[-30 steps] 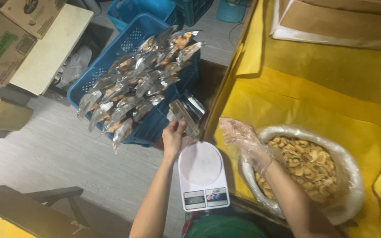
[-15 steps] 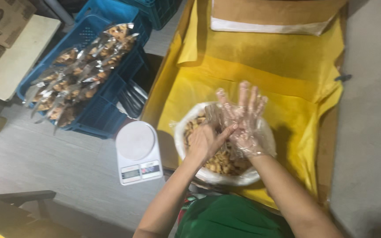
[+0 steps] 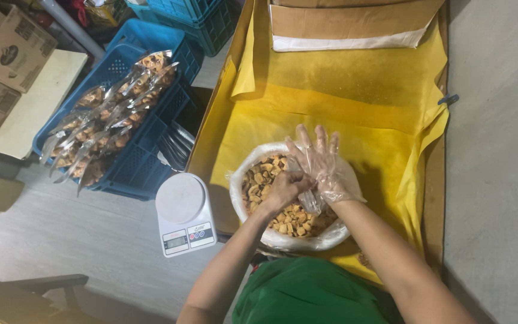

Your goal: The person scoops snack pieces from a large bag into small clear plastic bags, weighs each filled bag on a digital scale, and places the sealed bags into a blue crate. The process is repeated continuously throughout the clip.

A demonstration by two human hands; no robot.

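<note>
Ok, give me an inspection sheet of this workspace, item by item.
Surface: yellow sheet lining a tray, wrinkled.
Job's things: bag of fried snacks open; white scale bare.
Clutter: blue crate of filled silver pouches; cardboard boxes.
Grips: right hand wears a clear plastic glove, fingers spread; left hand bare, pinching the glove's cuff.
Cables: nothing seen.
Surroundings: grey floor; dark chair.

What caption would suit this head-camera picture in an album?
Left hand tugs the clear plastic glove on the right hand, above a bag of snack chips.
</note>
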